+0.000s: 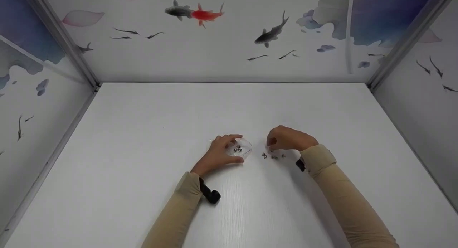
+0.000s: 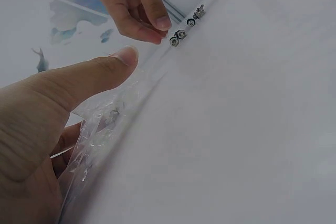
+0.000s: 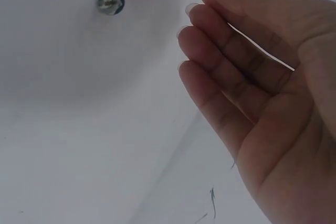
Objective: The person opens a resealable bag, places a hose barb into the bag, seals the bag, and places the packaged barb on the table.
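My left hand [image 1: 219, 153] holds a clear plastic bag [image 1: 247, 145], thumb on the near side and fingers on the far side, with the mouth spread toward the right. A small cluster of metal bolts [image 1: 238, 149] shows inside the bag. To the right, my right hand [image 1: 288, 137] is over the table, thumb and index fingertips close together right at some loose small metal bolts [image 1: 274, 157]. In the right wrist view one hex-headed bolt [image 3: 110, 2] lies beside the bent fingers [image 3: 215, 95]. I cannot tell whether a bolt is between the fingertips.
The white table [image 1: 143, 108] is bounded by printed panels at the back [image 1: 229, 54] and both sides. Loose bolts lie in a short row between the bag and the right wrist. A black strap device [image 1: 211, 195] sits on the left wrist.
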{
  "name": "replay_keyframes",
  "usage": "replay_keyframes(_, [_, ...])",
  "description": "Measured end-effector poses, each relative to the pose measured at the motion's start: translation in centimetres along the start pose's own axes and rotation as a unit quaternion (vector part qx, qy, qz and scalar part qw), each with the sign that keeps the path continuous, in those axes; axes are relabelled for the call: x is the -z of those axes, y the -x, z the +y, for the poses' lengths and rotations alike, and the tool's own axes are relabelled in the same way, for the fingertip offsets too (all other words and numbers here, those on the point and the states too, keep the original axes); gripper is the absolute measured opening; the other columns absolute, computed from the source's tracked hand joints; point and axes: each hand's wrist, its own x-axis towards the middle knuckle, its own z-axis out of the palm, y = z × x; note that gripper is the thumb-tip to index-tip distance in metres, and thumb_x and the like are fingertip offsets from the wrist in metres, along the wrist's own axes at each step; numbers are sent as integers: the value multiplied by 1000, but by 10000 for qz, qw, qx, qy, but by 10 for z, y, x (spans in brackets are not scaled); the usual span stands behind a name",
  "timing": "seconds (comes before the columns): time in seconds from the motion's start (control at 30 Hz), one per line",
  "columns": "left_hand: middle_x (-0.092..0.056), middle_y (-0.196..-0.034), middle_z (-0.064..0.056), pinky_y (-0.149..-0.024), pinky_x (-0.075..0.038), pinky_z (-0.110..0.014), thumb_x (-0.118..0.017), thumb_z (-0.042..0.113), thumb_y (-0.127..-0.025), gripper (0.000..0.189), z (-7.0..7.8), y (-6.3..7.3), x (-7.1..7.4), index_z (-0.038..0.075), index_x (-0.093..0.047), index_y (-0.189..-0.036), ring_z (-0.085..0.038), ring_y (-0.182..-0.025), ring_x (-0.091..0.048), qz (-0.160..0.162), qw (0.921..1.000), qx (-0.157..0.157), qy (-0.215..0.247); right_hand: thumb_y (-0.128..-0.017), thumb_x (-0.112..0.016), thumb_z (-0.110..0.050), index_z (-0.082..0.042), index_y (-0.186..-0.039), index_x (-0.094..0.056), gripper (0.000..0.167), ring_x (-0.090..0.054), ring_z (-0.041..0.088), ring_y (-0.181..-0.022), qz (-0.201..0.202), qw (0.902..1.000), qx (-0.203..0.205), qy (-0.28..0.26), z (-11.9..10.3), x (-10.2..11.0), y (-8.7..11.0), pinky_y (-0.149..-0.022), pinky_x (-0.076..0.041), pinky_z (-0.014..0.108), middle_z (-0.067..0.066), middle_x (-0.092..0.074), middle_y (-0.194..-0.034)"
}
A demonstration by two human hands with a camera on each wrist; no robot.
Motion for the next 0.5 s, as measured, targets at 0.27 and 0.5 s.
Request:
replay_keyframes(0.27, [-59, -124, -2, -95, -34, -40, -83, 41, -72, 77, -1, 1, -1, 25, -49, -140, -19, -104, -46, -39, 9999, 109, -45, -87, -69, -10, -10, -97, -74, 11, -60, 14, -83, -173, 9996, -210, -70, 5, -3, 3, -80, -52, 36, 3, -69, -95])
replay_keyframes(0.5, [-59, -122, -1, -96, -33, -40, -83, 40, -73, 76, -1, -1, 0, 24, -49, -139, -19, -103, -46, -39, 9999, 88, -72, -87, -68, -8, -12, -93, -74, 10, -59, 14, -83, -229, 9992, -285, -157, 6, -4, 3, -81, -51, 36, 1, -69, -94])
